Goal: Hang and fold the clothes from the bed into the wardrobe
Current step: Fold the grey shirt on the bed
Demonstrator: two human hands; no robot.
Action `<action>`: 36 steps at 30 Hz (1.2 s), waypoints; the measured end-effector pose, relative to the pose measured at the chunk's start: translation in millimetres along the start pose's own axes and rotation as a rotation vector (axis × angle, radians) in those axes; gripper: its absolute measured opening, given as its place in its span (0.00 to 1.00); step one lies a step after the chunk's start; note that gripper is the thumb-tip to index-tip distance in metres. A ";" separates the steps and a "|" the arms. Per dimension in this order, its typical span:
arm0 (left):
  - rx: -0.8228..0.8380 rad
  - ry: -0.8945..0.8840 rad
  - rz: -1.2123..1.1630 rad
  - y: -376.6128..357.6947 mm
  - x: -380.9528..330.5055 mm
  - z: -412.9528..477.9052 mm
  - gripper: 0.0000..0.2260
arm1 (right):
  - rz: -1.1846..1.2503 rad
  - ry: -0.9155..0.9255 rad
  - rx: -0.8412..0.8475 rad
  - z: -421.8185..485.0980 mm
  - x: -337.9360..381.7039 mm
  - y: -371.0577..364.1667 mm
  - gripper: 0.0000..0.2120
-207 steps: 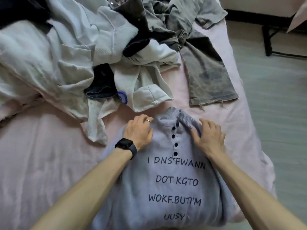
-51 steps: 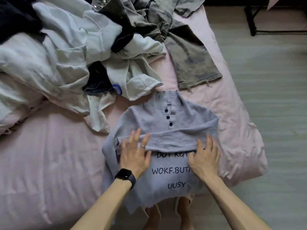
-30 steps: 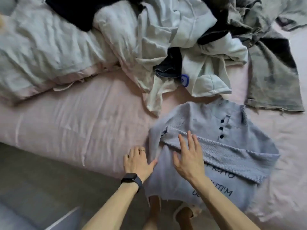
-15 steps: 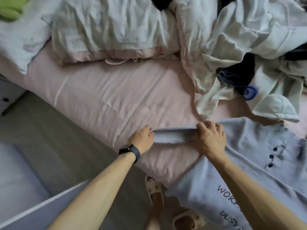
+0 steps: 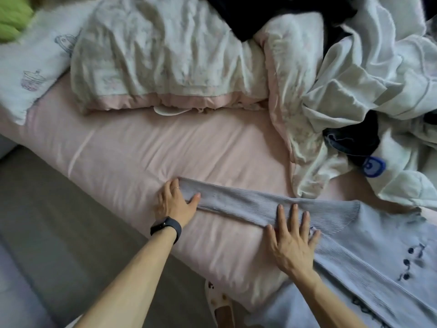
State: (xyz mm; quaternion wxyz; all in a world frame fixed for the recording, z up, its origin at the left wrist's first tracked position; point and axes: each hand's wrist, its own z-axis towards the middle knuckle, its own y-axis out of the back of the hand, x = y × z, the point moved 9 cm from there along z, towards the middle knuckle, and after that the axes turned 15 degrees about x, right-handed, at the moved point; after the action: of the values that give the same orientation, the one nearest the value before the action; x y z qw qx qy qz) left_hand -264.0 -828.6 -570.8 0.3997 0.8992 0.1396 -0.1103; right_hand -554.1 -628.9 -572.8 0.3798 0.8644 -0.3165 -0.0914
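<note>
Left hand [image 5: 174, 204] flat, fingers straight, pressing the cuff of the sleeve [image 5: 236, 204]; right hand [image 5: 292, 245] spread wide on its shoulder end. Sleeve runs long toward ten o'clock from the sweater [image 5: 378, 252], which lies at four o'clock on the pink sheet [image 5: 142, 150].

The bare left forearm [image 5: 132, 280] and bare right forearm [image 5: 331, 301] reach forward from the lower edge. The left grip [image 5: 173, 204] lies flat, palm down, fingers straight and close together, thumb spread rightward. A thin ring [image 5: 176, 187] sits on one finger and a black band watch [image 5: 165, 229] circles the wrist. The right grip [image 5: 292, 242] lies palm down too, fingers [image 5: 294, 216] straight and fanned apart.
</note>
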 end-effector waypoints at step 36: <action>0.293 -0.607 1.065 -254.7 -265.1 -208.4 0.29 | 1.278 -0.471 -0.524 -156.5 -438.6 -28.1 0.07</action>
State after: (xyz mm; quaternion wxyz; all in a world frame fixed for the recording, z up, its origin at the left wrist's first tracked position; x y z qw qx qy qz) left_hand -580.6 -552.1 -527.2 0.2943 0.8194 -0.4636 -0.1645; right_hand -821.6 -250.4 -520.3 0.4755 0.3488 -0.8004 -0.1080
